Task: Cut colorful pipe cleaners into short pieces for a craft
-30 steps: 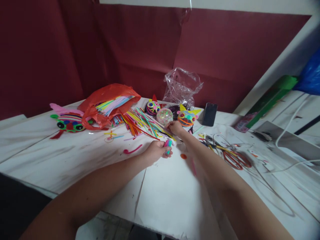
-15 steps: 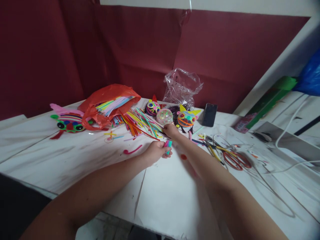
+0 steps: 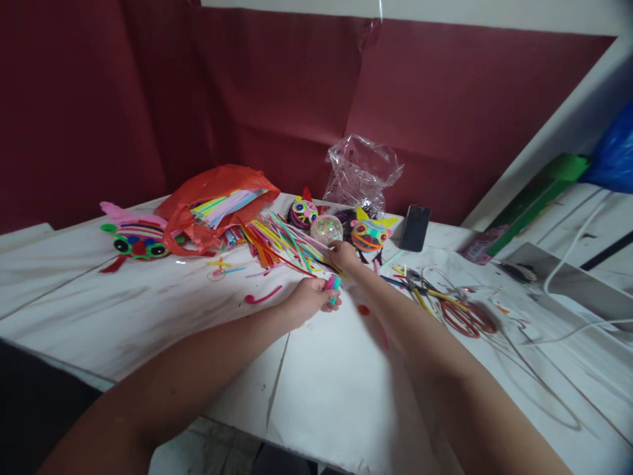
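Observation:
My left hand [image 3: 310, 300] is closed around a small bundle of pink and teal pipe cleaner [image 3: 333, 289], held just above the white table. My right hand [image 3: 343, 256] reaches further out, fingers pinched on the end of a pale pipe cleaner at the right side of a loose pile of pipe cleaners [image 3: 281, 244] in many colours. Just behind those fingertips sits a clear ball with coloured specks [image 3: 327, 229]. On either side of the ball stand two small decorated faces, a dark one [image 3: 303, 212] and an orange-striped one [image 3: 368, 235] with yellow horns.
A red plastic bag [image 3: 222, 178] of pipe cleaners lies at the back left, beside a larger striped face [image 3: 141, 239]. A clear bag [image 3: 363, 173] and a phone [image 3: 415, 228] are at the back. Pliers [image 3: 420, 289] and a coiled orange cable [image 3: 467, 318] lie right.
My right hand has shifted slightly right, and a pale pipe cleaner end now shows at its fingertips. My left hand stays in place with its bundle.

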### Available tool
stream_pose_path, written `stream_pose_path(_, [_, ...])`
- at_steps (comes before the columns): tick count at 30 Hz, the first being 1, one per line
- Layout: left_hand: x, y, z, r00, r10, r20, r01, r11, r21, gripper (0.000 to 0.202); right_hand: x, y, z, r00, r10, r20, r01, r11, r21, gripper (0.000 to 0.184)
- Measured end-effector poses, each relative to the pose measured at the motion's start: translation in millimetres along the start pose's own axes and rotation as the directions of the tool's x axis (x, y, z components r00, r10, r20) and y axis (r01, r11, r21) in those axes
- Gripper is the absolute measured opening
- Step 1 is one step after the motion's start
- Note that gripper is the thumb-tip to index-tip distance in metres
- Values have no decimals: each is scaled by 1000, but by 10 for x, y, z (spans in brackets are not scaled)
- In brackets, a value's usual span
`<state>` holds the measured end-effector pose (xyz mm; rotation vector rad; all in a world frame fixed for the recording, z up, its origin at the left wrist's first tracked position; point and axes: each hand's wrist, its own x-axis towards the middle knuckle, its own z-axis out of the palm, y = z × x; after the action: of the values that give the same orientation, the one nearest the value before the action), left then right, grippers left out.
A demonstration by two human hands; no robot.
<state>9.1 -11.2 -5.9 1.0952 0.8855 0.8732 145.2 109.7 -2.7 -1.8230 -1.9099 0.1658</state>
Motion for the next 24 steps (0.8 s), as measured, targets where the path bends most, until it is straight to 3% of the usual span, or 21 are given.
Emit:
stream_pose_path(2, [9, -7, -2, 1000, -4, -1, 4, 1000, 1, 6, -29, -5, -29, 999, -46, 0, 46, 999, 7, 32])
stream_pose_path(6, [19, -15, -11, 1000, -4, -2, 4, 1000, -5, 8, -50, 9, -87, 991, -119, 58, 119, 993, -7, 19])
stream_pose_path(14, [24, -2, -35, 1000, -5, 5, 5, 1000, -21, 16, -37, -11, -72, 978, 15, 207, -8, 999, -33, 18])
stream_pose_path(20, [11, 9, -20, 1000, -5, 7, 5, 1000, -5, 16, -2, -1, -114, 966, 72, 248, -123, 973, 197, 9])
stream_pose_path(24, [7, 6, -12, 1000, -3, 0, 3, 1000, 6, 11, -35, 48, -134, 953, 79, 292, -205, 877, 434, 9])
